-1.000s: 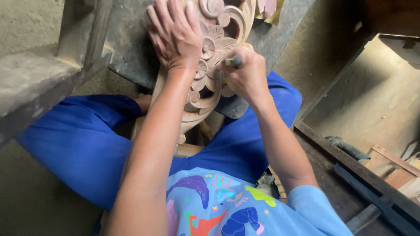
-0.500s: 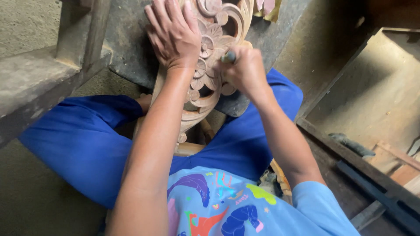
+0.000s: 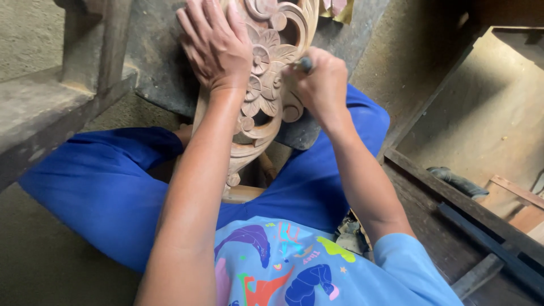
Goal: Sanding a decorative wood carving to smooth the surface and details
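Note:
A pale carved wooden panel (image 3: 266, 113) with flower and scroll shapes leans over my lap against a dark grey block (image 3: 164, 68). My left hand (image 3: 214, 45) lies flat on its upper left part, fingers spread, pressing it down. My right hand (image 3: 320, 85) is closed around a small dark-tipped tool (image 3: 305, 63), whose end touches the carving beside a scroll. Most of the tool is hidden in my fist.
My legs in blue trousers (image 3: 102, 187) spread to both sides under the panel. A grey wooden beam (image 3: 39, 119) runs at the left. Dark planks and a frame (image 3: 481, 226) lie at the right, with sandy ground (image 3: 481, 113) beyond.
My right hand with the tool has shifted slightly up along the carving. My left hand keeps pressing on the panel in about the same place.

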